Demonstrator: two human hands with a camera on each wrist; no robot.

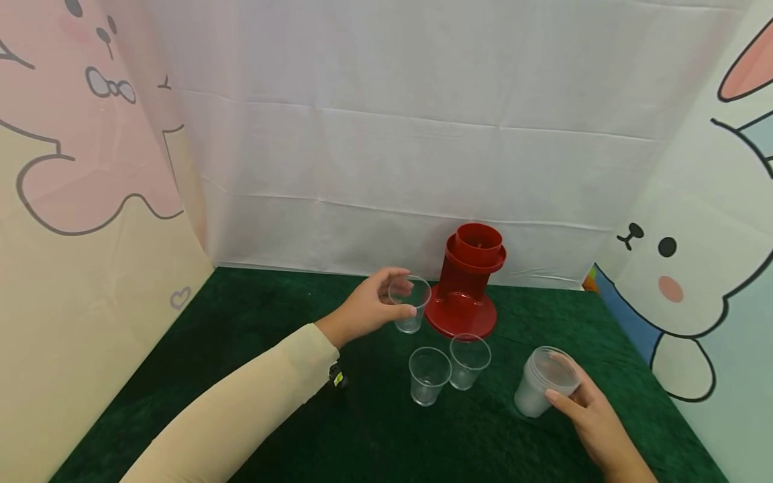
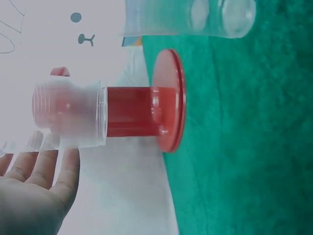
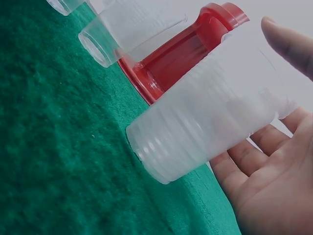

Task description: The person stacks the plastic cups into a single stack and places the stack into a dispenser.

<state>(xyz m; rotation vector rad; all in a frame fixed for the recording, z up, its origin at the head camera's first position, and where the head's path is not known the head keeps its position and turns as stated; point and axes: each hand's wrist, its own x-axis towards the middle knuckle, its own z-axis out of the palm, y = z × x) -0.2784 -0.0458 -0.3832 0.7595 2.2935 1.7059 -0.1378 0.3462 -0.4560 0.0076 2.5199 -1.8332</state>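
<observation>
Thumb and fingers of the left hand [image 1: 371,305] curl round a clear plastic cup [image 1: 408,320], just left of a red stand [image 1: 461,285]; whether its base touches the cloth I cannot tell. In the left wrist view, the cup [image 2: 80,115] overlaps the stand's upper part, with the fingers [image 2: 44,169] against its side. The right hand [image 1: 594,419] holds a nested stack of cups [image 1: 534,389], thumb near the rim; the right wrist view shows this stack [image 3: 181,122] tilted. Two more clear cups [image 1: 425,386] [image 1: 464,376] stand upright between the hands.
A dark green cloth [image 1: 362,429] covers the table. White fabric [image 1: 386,168] hangs behind it, and panels with cartoon animals stand at the left [image 1: 90,282] and right [image 1: 718,268]. The stand's round red base [image 1: 461,318] lies behind the two standing cups.
</observation>
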